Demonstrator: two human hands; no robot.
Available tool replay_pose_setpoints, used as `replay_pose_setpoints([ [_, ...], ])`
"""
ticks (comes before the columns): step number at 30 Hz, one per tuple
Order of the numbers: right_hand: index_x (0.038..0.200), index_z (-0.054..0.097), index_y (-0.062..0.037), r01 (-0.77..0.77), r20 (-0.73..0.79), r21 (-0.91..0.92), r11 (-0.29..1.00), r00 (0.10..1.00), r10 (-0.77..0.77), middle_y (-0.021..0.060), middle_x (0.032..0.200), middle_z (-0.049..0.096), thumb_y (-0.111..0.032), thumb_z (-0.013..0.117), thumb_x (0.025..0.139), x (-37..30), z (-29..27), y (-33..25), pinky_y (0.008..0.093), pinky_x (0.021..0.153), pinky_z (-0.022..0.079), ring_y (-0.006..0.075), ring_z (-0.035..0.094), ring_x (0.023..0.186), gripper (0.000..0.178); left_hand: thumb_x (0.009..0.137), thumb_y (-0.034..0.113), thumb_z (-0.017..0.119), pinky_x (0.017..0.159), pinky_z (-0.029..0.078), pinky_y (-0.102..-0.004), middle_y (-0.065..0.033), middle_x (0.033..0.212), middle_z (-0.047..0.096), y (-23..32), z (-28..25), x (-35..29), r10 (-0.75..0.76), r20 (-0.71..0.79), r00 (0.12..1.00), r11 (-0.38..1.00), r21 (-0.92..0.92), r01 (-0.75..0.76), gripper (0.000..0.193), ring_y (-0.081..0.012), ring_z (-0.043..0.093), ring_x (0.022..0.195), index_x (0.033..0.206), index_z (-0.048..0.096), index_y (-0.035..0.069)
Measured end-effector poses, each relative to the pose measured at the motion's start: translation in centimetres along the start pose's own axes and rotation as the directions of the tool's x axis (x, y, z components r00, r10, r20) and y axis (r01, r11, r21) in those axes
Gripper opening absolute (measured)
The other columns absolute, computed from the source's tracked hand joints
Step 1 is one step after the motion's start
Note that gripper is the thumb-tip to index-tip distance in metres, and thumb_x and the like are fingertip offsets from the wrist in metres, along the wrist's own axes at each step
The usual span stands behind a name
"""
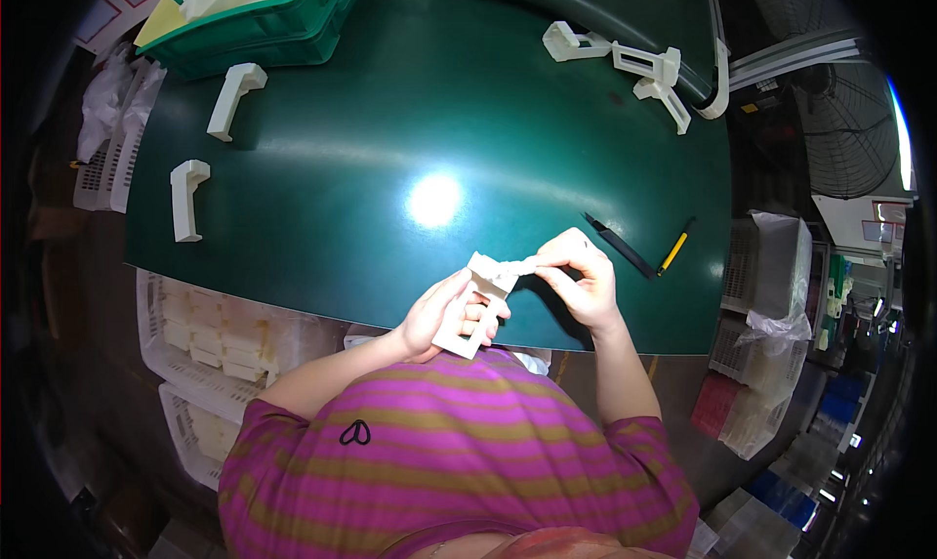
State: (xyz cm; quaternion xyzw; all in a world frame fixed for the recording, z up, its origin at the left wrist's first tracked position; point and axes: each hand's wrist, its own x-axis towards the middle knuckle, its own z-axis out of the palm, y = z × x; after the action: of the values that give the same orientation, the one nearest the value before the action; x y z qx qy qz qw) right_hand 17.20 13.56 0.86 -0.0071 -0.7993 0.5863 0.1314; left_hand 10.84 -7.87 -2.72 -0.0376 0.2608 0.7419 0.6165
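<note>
At the near edge of the green table [322,207], my left hand [429,315] is closed round a white plastic bracket [457,338] with an open frame and a bent end. The bracket is tilted, its bent end pointing away from me. My right hand [586,284] pinches a small white piece [519,266] between thumb and fingertips, right at that bent end. Whether this piece is joined to the bracket I cannot tell. To the right of my right hand lie black tweezers [621,247] and a thin yellow-and-black tool [673,254].
Two white brackets, one farther [232,100] and one nearer [187,203], rest at left. Several more [644,63] lie beside a dark conveyor belt [595,27] at far right. Stacked green crates [283,32] occupy the far left corner. White baskets [156,354] stand below the table's left side.
</note>
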Motion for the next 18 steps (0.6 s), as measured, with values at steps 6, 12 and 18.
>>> replay_pose_setpoints([
  [6, 0.078, 0.067, -0.005, 0.154, 0.327, -0.294, 0.943, 0.943, -0.052, 0.0049, 0.074, 0.062, -0.003, 0.07, 0.066, -0.1, -1.9, -1.1, 0.0323, 0.068, 0.044, 0.0224, 0.056, 0.073, 0.012, 0.096, 0.047, 0.025, 0.068, 0.053, -0.0334, -0.0147, 0.094, 0.058, -0.5, -0.5, -0.2, 0.067, -0.063, 0.996, 0.997, -0.023, -0.069, 0.055, -0.0202, 0.061, 0.075, 0.12, 0.042, 0.001],
  [12, 0.081, 0.064, -0.0011, -0.138, -0.261, -0.255, 0.957, 0.963, 0.069, 0.0078, 0.078, 0.063, 0.004, 0.065, 0.072, -2.0, -3.6, -0.3, 0.028, 0.068, 0.043, 0.0189, 0.057, 0.073, 0.011, 0.096, 0.049, 0.019, 0.081, 0.051, -0.0357, -0.0146, 0.113, 0.055, 2.3, 0.8, 0.0, 0.184, 0.009, 0.983, 0.982, -0.035, -0.184, 0.06, -0.0239, 0.061, 0.09, 0.126, 0.04, 0.002],
  [18, 0.092, 0.064, -0.0031, -0.075, -0.197, -0.875, 0.478, 0.958, -0.21, 0.0102, 0.093, 0.061, 0.002, 0.064, 0.074, -2.6, -0.9, 0.6, 0.0341, 0.078, 0.044, 0.025, 0.056, 0.087, 0.019, 0.097, 0.048, 0.018, 0.089, 0.049, -0.0383, -0.0168, 0.125, 0.05, 3.5, 1.7, -0.2, 0.22, -0.077, 0.972, 0.974, -0.043, -0.224, 0.06, -0.027, 0.057, 0.103, 0.133, 0.033, 0.003],
])
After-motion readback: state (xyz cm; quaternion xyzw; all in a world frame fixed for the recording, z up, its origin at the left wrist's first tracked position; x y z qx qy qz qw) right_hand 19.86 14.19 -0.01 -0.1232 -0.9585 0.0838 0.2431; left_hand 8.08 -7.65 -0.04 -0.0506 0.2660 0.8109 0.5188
